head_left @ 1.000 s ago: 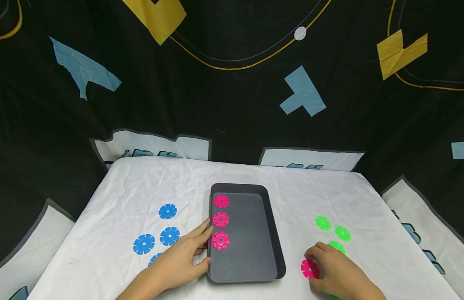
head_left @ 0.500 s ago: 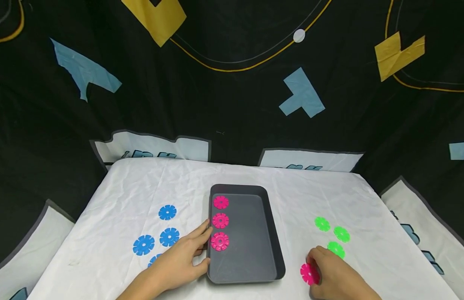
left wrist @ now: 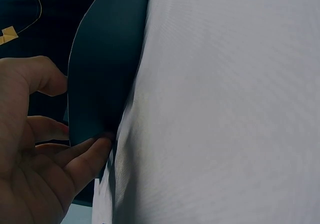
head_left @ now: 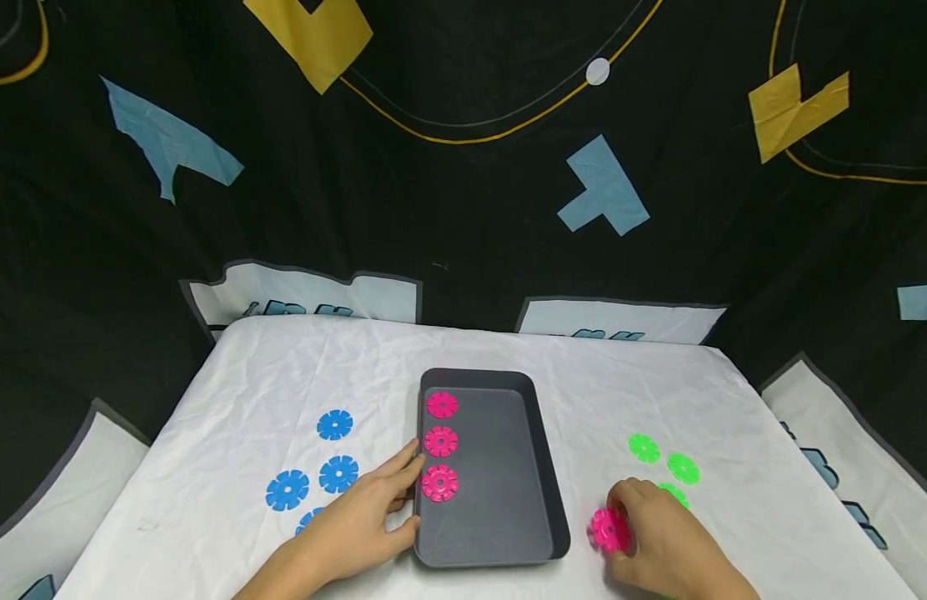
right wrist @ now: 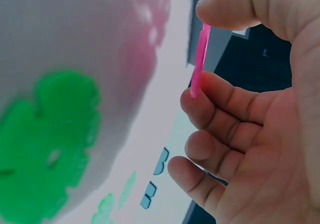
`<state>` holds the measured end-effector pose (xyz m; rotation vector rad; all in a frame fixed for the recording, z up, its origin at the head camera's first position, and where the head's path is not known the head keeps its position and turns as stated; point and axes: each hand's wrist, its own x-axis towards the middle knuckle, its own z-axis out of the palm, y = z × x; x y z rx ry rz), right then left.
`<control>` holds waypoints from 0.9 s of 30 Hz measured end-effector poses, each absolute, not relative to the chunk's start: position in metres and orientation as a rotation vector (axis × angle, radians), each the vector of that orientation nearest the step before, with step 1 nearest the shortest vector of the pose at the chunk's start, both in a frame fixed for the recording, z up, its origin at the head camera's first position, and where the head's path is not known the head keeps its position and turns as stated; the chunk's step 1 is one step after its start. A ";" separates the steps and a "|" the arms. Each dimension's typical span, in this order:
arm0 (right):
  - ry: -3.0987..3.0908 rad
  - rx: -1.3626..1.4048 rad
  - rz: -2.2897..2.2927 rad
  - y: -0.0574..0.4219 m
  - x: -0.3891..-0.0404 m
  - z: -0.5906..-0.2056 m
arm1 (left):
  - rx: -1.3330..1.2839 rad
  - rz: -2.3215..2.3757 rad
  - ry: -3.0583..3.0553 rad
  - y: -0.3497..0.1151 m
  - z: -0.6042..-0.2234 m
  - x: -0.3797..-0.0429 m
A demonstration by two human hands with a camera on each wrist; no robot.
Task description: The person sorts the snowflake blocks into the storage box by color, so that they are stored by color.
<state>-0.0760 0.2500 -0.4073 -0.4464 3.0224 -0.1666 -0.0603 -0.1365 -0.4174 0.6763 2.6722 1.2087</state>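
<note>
My right hand [head_left: 662, 533] pinches a pink notched plastic disc [head_left: 608, 531] between thumb and fingertips. Seen edge-on in the right wrist view, this disc [right wrist: 200, 59] is raised over the white cloth. A dark grey baking pan [head_left: 501, 475] lies in the middle, with pink notched discs [head_left: 439, 442] in a column along its left side. Against the pan's left wall rest the fingers and thumb of my left hand [head_left: 366, 517]; the left wrist view shows those fingertips at the pan's side [left wrist: 107, 59]. Green notched discs [head_left: 644, 448] lie around the right hand, partly hidden by it.
Several blue notched discs [head_left: 287, 490] lie left of the pan, one partly covered by the left hand. White cloth [head_left: 231, 400] covers the table. A black curtain [head_left: 433, 225] with blue and yellow patches hangs behind the far edge.
My right hand has lifted the pink disc from the cloth and shifted it slightly left and away from me. My left hand and the pan have stayed in place.
</note>
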 end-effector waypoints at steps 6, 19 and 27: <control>3.094 -0.635 -0.260 0.250 -0.082 -0.392 | 0.675 1.210 2.673 -0.137 -0.418 -0.060; 3.221 -0.967 -0.310 0.232 -0.102 -0.372 | 0.685 1.197 2.689 -0.136 -0.417 -0.059; 3.177 -1.031 -0.298 0.211 -0.106 -0.363 | 0.683 1.181 2.691 -0.137 -0.417 -0.059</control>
